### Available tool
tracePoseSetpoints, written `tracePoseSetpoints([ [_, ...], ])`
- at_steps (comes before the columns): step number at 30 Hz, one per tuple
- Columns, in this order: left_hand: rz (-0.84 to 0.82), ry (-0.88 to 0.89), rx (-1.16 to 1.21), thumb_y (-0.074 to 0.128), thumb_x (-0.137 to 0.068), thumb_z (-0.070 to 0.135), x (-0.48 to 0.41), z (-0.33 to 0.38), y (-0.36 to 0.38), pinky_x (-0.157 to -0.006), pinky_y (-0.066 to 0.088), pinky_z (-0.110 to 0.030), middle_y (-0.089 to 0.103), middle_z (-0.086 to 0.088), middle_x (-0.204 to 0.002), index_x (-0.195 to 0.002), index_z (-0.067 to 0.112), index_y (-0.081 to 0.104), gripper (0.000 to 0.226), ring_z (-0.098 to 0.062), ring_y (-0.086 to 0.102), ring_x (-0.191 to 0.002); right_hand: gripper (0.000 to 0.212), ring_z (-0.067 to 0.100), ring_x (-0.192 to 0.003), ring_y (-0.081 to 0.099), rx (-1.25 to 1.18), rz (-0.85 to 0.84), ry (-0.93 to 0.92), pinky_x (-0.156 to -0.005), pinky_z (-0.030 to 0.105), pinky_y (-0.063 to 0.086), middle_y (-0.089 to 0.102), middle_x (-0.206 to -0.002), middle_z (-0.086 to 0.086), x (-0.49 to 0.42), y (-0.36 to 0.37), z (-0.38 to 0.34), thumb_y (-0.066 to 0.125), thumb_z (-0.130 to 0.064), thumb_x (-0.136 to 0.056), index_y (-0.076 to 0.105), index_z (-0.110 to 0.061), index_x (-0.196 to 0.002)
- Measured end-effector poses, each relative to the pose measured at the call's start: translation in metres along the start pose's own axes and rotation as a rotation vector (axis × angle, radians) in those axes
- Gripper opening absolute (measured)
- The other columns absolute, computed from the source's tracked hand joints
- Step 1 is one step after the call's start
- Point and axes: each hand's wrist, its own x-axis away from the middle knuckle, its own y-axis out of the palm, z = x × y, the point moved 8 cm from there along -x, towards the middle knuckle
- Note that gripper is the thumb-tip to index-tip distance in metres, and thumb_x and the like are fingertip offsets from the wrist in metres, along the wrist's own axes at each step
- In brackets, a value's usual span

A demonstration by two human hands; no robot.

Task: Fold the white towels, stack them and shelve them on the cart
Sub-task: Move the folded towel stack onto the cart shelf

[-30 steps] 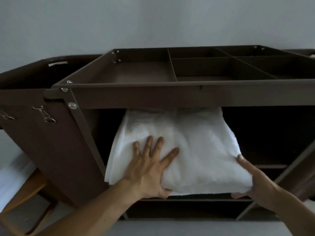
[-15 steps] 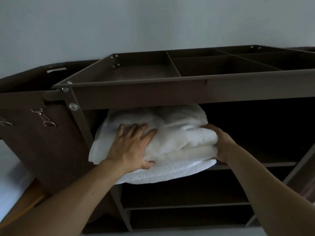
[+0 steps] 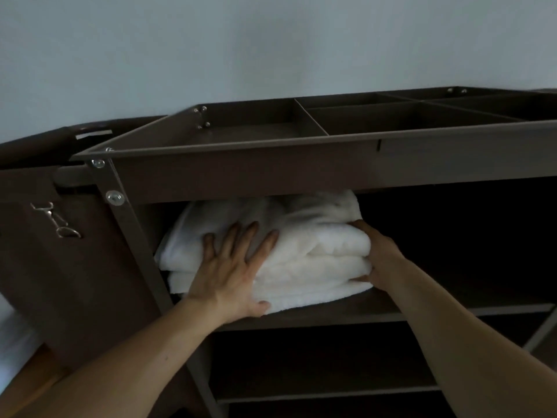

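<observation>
Towel stack (image 3: pixel 316 260) pushed deeper, now resting on shelf (image 3: pixel 385 310).

Hotel housekeeping setting
A brown service cart (image 3: pixel 271 176) with a divided top tray (image 3: pixel 256 132) and open shelves (image 3: pixel 331 322) holds stacked white towels (image 3: pixel 316 260) before a plain wall (image 3: pixel 271 40)

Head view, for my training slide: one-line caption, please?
Left hand flat on stacked white towels, right hand gripping their side, on the upper shelf of the cart.

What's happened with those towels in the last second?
The stack of white towels slid from overhanging the shelf to deeper inside the cart. The right hand moved from its front corner to grip its right end. The left hand stayed pressed flat on top; the cart did not move.
</observation>
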Motion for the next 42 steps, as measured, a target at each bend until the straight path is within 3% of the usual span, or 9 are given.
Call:
tracePoseSetpoints([
  [3,-0.042,-0.046,-0.019,0.060,-0.071,0.075,-0.010,-0.008,0.006,-0.116,0.013,-0.061,-0.015,-0.005,-0.163,-0.139,0.037,-0.039,0.126,-0.034,-0.003,-0.151,0.091,0.036,-0.099,0.064,-0.156,0.007,0.048,-0.092,0.052,0.052,0.068,-0.110,0.014,-0.001,0.007,0.006,0.076,-0.062,-0.041,0.064,-0.019,-0.120],
  [6,-0.061,-0.049,-0.008,0.060,-0.076,0.070,-0.021,-0.010,0.013,-0.116,0.017,-0.060,-0.013,-0.003,-0.163,-0.140,0.039,-0.038,0.121,-0.034,0.001,-0.150,0.042,0.024,-0.084,0.063,-0.158,-0.033,-0.082,-0.073,0.039,0.053,0.065,-0.119,0.014,-0.010,0.009,-0.002,0.059,-0.039,-0.093,0.060,-0.015,-0.128],
  [8,-0.054,-0.059,0.010,0.063,-0.077,0.066,-0.025,-0.009,0.019,-0.117,0.015,-0.060,-0.014,-0.003,-0.163,-0.140,0.041,-0.036,0.120,-0.036,0.002,-0.150,0.034,0.021,-0.081,0.062,-0.155,0.001,-0.137,-0.067,0.037,0.053,0.063,-0.127,0.014,-0.020,0.005,-0.002,0.051,-0.033,-0.100,0.060,-0.018,-0.129],
  [12,-0.055,-0.039,0.010,0.064,-0.077,0.064,-0.027,-0.008,0.021,-0.115,0.019,-0.060,-0.009,-0.004,-0.163,-0.142,0.043,-0.030,0.117,-0.038,0.008,-0.147,0.033,0.026,-0.097,0.060,-0.097,0.006,-0.148,-0.069,0.041,0.056,0.055,-0.136,0.012,-0.017,0.004,-0.002,0.060,-0.038,-0.095,0.058,-0.029,-0.127],
  [17,-0.057,-0.034,-0.002,0.063,-0.076,0.065,-0.024,-0.025,0.012,-0.114,0.022,-0.057,-0.005,-0.003,-0.162,-0.143,0.047,-0.025,0.113,-0.038,0.015,-0.143,0.089,0.035,-0.122,0.049,-0.169,0.149,-0.167,-0.091,0.060,0.051,0.050,-0.139,-0.001,0.007,-0.004,-0.015,0.076,-0.069,-0.064,0.045,-0.040,-0.142],
  [26,-0.030,0.021,-0.033,0.064,-0.085,0.045,-0.017,-0.021,0.007,-0.089,0.048,-0.036,0.019,0.000,-0.156,-0.149,0.039,-0.023,0.108,-0.027,0.047,-0.120,0.051,0.025,-0.103,0.057,0.041,0.183,-0.231,-0.080,0.042,0.054,0.059,-0.117,0.004,0.024,0.004,-0.012,0.069,-0.038,-0.086,0.054,-0.022,-0.132],
  [35,-0.062,0.144,0.030,0.054,-0.093,0.042,0.020,-0.005,-0.018,-0.072,0.050,-0.030,0.020,0.004,-0.152,-0.142,0.045,-0.033,0.099,-0.021,0.055,-0.106,0.045,0.027,-0.101,0.064,0.087,0.188,-0.327,-0.088,0.047,0.056,0.066,-0.113,0.003,0.052,-0.009,0.006,0.071,-0.025,-0.084,0.059,-0.024,-0.127],
  [39,-0.068,0.216,-0.017,0.052,-0.093,0.048,0.029,-0.003,-0.028,-0.066,0.039,-0.027,0.021,0.005,-0.153,-0.151,0.039,-0.018,0.092,-0.018,0.057,-0.106,0.039,0.029,-0.093,0.070,0.059,0.141,-0.291,-0.082,0.047,0.059,0.070,-0.107,0.005,0.050,-0.016,0.013,0.071,-0.019,-0.083,0.062,-0.024,-0.121],
  [42,-0.051,0.153,-0.009,0.056,-0.083,0.062,0.011,-0.015,-0.034,-0.085,0.048,-0.033,0.035,0.005,-0.146,-0.153,0.034,0.005,0.090,-0.020,0.055,-0.113,0.033,0.030,-0.087,0.071,0.044,0.128,-0.261,-0.068,0.037,0.056,0.071,-0.102,0.008,0.043,-0.016,0.006,0.069,-0.015,-0.084,0.064,-0.021,-0.116],
])
